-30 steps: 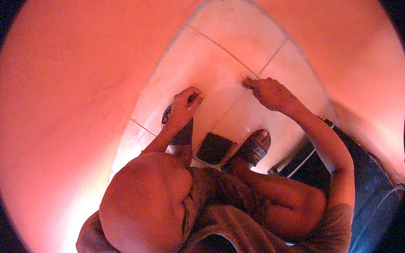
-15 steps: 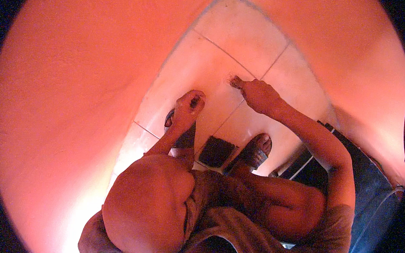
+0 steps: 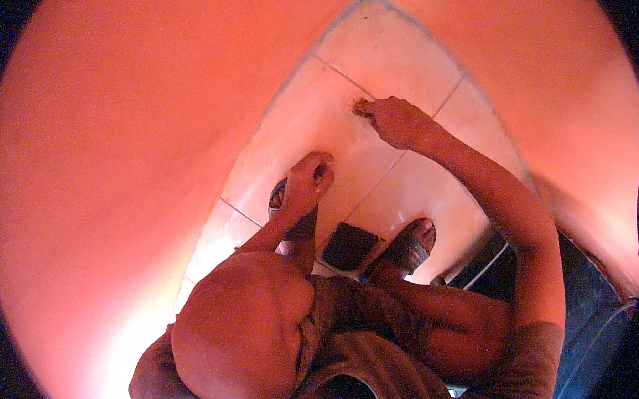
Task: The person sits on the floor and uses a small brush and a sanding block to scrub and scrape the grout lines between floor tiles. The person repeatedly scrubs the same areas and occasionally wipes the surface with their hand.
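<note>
My right hand (image 3: 403,123) reaches out over the light floor tiles (image 3: 355,37), fingers closed round a small brush (image 3: 364,107). The brush's blurred bristle end rests on a tile near a grout line. Close to my left foot, my left hand (image 3: 310,179) is curled closed just above the floor. A dark gap shows between its fingers, and what it holds, if anything, I cannot make out. On the floor between my feet lies a dark, square, flat thing (image 3: 351,246) with a rough-looking surface.
Reddish-lit walls (image 3: 123,119) close in on both sides and meet at the far corner. My sandalled right foot (image 3: 414,246) stands beside the dark square. At the right is a dark blue, box-like thing (image 3: 592,318) with a thin cable (image 3: 618,309) over it.
My right hand has moved with the brush a little up and to the left over the tiles. The left hand stays low by the left foot. The whole view has shifted slightly.
</note>
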The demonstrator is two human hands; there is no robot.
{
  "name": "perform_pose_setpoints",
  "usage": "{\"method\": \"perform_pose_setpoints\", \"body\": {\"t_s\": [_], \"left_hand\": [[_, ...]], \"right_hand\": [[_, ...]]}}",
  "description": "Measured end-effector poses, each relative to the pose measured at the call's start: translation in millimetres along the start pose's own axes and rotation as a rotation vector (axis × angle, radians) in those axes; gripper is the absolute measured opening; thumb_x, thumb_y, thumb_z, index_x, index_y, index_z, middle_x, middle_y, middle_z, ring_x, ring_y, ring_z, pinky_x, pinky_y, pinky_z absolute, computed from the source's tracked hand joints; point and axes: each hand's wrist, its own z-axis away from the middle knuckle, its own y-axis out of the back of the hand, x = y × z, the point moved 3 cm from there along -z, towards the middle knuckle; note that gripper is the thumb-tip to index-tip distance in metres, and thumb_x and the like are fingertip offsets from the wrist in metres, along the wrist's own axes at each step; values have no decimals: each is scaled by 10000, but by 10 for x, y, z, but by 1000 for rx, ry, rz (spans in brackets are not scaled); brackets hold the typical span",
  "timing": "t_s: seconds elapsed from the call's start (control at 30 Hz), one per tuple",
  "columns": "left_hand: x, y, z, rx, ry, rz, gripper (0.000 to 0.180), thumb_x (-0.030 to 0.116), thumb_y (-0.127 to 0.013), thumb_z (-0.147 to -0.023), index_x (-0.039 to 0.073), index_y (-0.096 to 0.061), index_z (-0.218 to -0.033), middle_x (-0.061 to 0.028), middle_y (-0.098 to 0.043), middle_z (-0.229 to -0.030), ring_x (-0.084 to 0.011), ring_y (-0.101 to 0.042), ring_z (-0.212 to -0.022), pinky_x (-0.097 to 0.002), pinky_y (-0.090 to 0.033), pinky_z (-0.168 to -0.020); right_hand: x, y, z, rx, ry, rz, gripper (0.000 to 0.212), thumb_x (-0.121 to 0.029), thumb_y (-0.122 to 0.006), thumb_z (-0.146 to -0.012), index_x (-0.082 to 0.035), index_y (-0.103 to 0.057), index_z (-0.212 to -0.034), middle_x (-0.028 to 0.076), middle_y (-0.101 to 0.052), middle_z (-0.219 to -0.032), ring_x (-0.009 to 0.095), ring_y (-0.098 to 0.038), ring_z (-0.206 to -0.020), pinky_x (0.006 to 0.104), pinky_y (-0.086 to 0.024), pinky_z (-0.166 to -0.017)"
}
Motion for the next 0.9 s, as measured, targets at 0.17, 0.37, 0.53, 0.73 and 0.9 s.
{"method": "perform_pose_setpoints", "body": {"t_s": [0.17, 0.37, 0.53, 0.73, 0.9], "left_hand": [[54, 18, 3, -26, 28, 1, 194, 70, -655, -872, 19, -641, -1058, -159, -673, -971, -282, -682, -818, -369, -559, -763], [35, 10, 7, 26, -11, -10, 206, 55, -654, -858, 28, -644, -1061, -154, -683, -995, -297, -689, -827, -372, -563, -751], [1, 14, 13, 11, 15, -24, 220, 48, -653, -849, 23, -643, -1067, -163, -687, -1017, -306, -694, -871, -381, -560, -778], [84, 69, -26, 27, 30, -38, 226, 46, -655, -845, 16, -638, -1068, -170, -684, -1030, -310, -693, -880, -386, -557, -798], [76, 76, -43, 48, -10, -32, 232, 48, -659, -844, 23, -637, -1073, -168, -684, -1036, -318, -692, -873, -393, -557, -792]], "right_hand": [[-23, 73, -151, 24, -58, -8, 308, -132, -500, -933, -112, -651, -1200, 199, -699, -1096, 416, -691, -964, 534, -565, -844], [0, 172, -409, -7, 13, 58, 276, -179, -497, -950, -109, -677, -1146, 213, -711, -1044, 421, -691, -965, 535, -566, -843], [-75, 314, -517, 0, -26, 17, 286, -226, -483, -971, -91, -704, -1094, 227, -714, -1033, 427, -694, -960, 540, -564, -843], [-236, 358, -596, 127, -40, -41, 281, -206, -504, -952, -65, -721, -1060, 243, -714, -1034, 419, -702, -954, 544, -571, -831], [-300, 384, -549, 59, -70, 47, 268, -191, -528, -931, -19, -699, -1045, 223, -718, -1047, 410, -704, -973, 534, -580, -820]]}}
